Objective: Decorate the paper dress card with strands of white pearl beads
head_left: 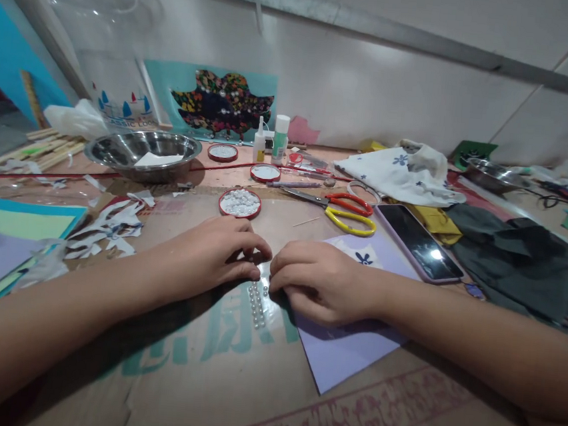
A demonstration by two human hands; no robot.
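Between my hands a small clear sheet of pearl beads (pixel 257 307) lies on the cardboard, its beads in short rows. My left hand (pixel 223 251) rests at the sheet's far left side, thumb and fingers bent together over its upper end. From the right, my right hand (pixel 315 279) reaches to the sheet's right edge with its fingers curled and pressed together; whatever is between the fingertips is hidden. Under the right hand and wrist lies a purple sheet of paper (pixel 335 358), with a white cloth piece bearing a dark blue flower (pixel 364 257) on it.
Beyond my hands stand a red-rimmed lid of white beads (pixel 239 203), scissors (pixel 349 212) with red and yellow handles, a glue stick (pixel 280 139) and a steel bowl (pixel 144 152). A phone (pixel 418 242) and dark cloth (pixel 515 255) lie right; white scraps (pixel 109 229) lie left.
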